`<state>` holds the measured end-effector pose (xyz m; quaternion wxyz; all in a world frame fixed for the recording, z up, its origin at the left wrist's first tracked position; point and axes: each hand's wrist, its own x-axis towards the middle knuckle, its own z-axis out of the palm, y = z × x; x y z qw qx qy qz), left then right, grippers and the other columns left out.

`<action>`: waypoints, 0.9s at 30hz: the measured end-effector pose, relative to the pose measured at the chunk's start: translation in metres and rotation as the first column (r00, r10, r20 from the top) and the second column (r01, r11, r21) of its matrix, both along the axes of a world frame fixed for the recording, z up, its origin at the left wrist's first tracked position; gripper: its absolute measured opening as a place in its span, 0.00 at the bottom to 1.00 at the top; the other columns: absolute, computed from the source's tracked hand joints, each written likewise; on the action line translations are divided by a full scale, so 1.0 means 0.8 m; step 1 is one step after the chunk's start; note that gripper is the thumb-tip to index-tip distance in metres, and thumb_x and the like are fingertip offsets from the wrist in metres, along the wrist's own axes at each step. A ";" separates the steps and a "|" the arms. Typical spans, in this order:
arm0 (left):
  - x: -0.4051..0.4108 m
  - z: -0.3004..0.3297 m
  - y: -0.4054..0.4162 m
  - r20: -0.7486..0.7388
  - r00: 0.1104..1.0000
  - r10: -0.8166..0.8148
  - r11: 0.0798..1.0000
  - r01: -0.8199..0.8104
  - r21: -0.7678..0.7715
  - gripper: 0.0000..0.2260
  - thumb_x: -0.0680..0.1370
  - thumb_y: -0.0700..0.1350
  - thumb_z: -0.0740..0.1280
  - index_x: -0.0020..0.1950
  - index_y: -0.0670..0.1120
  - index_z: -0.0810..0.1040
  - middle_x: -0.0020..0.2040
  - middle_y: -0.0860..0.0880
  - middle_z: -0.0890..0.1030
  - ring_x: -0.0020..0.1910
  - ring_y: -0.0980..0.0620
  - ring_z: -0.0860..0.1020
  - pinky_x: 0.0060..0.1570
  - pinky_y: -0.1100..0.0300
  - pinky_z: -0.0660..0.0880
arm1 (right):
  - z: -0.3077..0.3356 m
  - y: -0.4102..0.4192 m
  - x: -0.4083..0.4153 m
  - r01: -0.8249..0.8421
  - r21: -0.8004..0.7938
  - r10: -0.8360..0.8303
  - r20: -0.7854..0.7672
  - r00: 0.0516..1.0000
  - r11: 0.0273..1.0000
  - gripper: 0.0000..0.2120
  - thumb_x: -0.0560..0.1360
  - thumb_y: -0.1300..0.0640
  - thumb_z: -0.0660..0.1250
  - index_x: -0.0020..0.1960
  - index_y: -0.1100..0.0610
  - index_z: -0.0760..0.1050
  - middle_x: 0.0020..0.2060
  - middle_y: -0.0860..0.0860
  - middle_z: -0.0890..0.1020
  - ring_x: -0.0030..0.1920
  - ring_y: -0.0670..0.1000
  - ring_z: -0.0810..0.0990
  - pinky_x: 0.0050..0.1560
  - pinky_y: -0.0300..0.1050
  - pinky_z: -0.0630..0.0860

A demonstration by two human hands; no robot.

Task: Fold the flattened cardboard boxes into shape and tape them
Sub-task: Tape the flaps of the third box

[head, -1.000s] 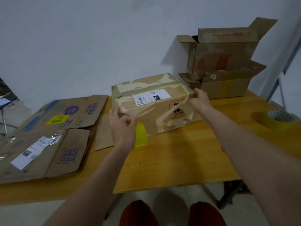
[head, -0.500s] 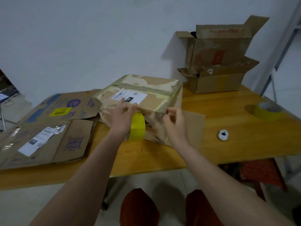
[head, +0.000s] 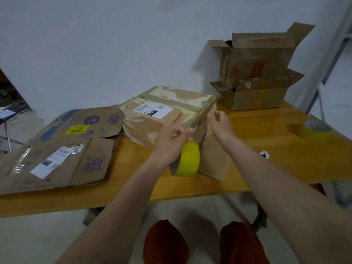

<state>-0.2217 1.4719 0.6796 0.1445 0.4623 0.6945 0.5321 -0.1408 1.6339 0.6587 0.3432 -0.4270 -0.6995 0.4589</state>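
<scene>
Flat cartons (head: 57,147) lower left, open boxes (head: 257,73) upper right | our left hand (head: 171,136) pinches yellow tape roll (head: 187,159), blocking box (head: 163,119) corner | right hand (head: 221,124) fingers loosely curled, w/ nothing held | glossy wood table (head: 266,130)

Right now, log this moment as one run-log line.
left hand: holds tape roll | right hand: loosely curled beside box, contact unclear | near flap: open

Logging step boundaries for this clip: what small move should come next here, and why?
Probably the right hand folds the hanging flap up against the box. The flap lies open on the table, and the left hand already holds the yellow tape roll at that corner.
</scene>
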 end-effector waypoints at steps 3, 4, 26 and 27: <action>0.003 -0.020 0.013 -0.151 0.988 0.030 0.998 -0.039 -0.056 0.16 0.79 0.46 0.67 0.31 0.48 0.72 0.71 0.53 0.72 0.73 0.54 0.63 0.72 0.49 0.60 | -0.001 0.021 -0.007 -0.002 -0.043 0.002 0.003 1.000 0.999 0.25 0.80 0.49 0.58 0.74 0.56 0.60 0.72 0.52 0.66 0.69 0.54 0.67 0.65 0.49 0.67; 0.000 -0.029 0.014 -0.191 0.980 0.047 0.998 -0.055 -0.035 0.16 0.78 0.45 0.68 0.31 0.48 0.72 0.68 0.53 0.74 0.72 0.54 0.65 0.72 0.49 0.61 | 0.001 0.029 -0.009 -0.005 -0.059 0.004 -0.012 1.000 0.998 0.25 0.80 0.50 0.59 0.75 0.56 0.58 0.72 0.53 0.65 0.69 0.55 0.66 0.64 0.48 0.66; -0.026 -0.052 -0.060 0.281 0.958 0.063 0.981 -0.111 0.157 0.13 0.75 0.51 0.68 0.31 0.53 0.76 0.71 0.57 0.71 0.68 0.54 0.72 0.65 0.41 0.70 | -0.034 0.005 0.024 0.345 -0.034 -0.347 -0.072 0.935 0.938 0.18 0.77 0.44 0.57 0.55 0.58 0.66 0.52 0.53 0.70 0.52 0.55 0.71 0.51 0.53 0.70; -0.025 -0.051 -0.060 0.262 0.964 0.034 0.986 -0.076 0.150 0.12 0.74 0.53 0.70 0.32 0.53 0.75 0.70 0.56 0.72 0.68 0.52 0.73 0.64 0.39 0.70 | -0.038 -0.006 0.031 0.372 -0.035 -0.373 -0.100 0.922 0.928 0.16 0.77 0.43 0.57 0.53 0.57 0.65 0.51 0.53 0.71 0.51 0.56 0.72 0.51 0.54 0.71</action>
